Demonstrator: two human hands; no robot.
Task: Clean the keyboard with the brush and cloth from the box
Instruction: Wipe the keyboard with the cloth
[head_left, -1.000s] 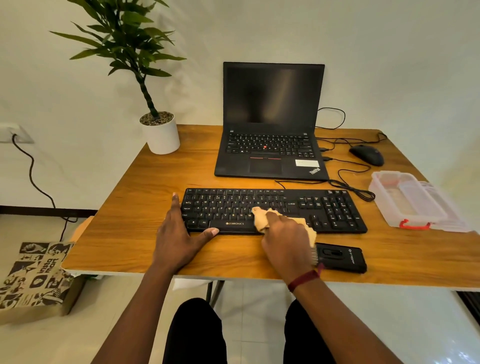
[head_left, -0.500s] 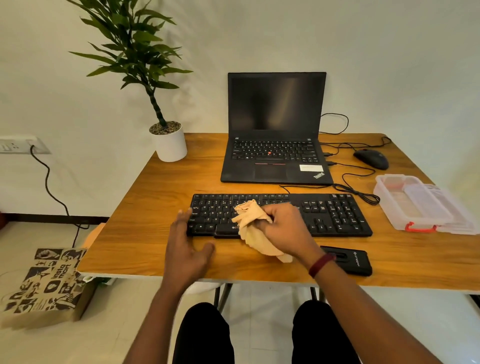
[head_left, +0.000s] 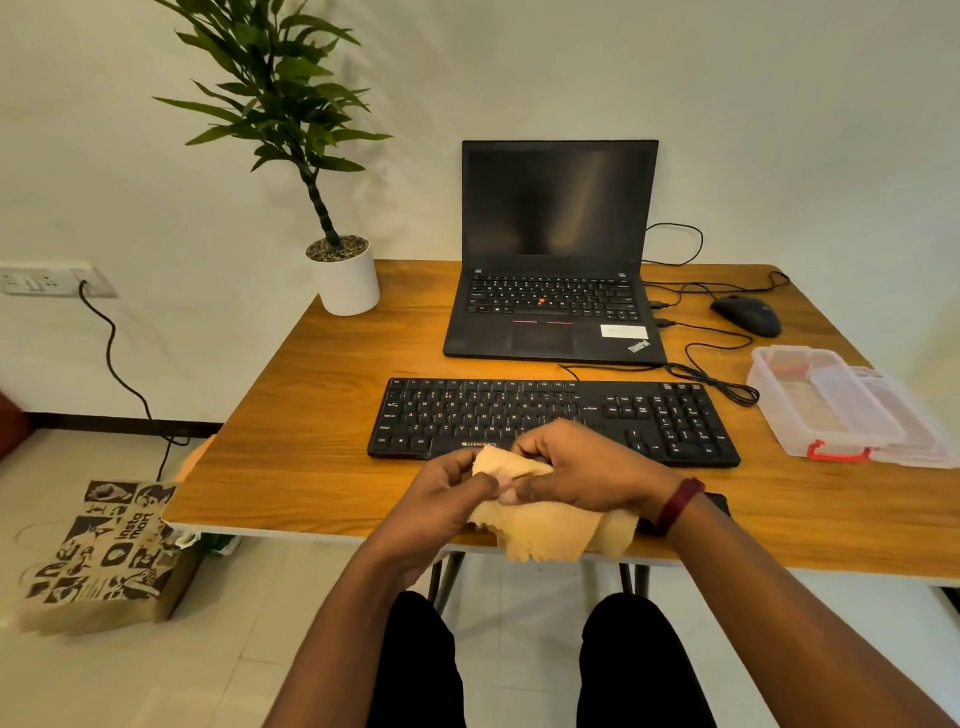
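Black and flat, the keyboard (head_left: 467, 410) lies with its long axis running left to right along the bench (head_left: 311, 415), its lettered keys facing the person. At its near edge the left hand (head_left: 441, 493) and right hand (head_left: 587, 473) both pinch a crumpled tan cloth (head_left: 545, 527) between them, its ragged edge hanging past the bench rim. The clear box (head_left: 831, 410) sits at the far right.

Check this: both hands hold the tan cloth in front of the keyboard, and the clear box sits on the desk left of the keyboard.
One slip: the head view shows the clear box right of the keyboard, not left. The left hand and right hand do hold the tan cloth in front of it.
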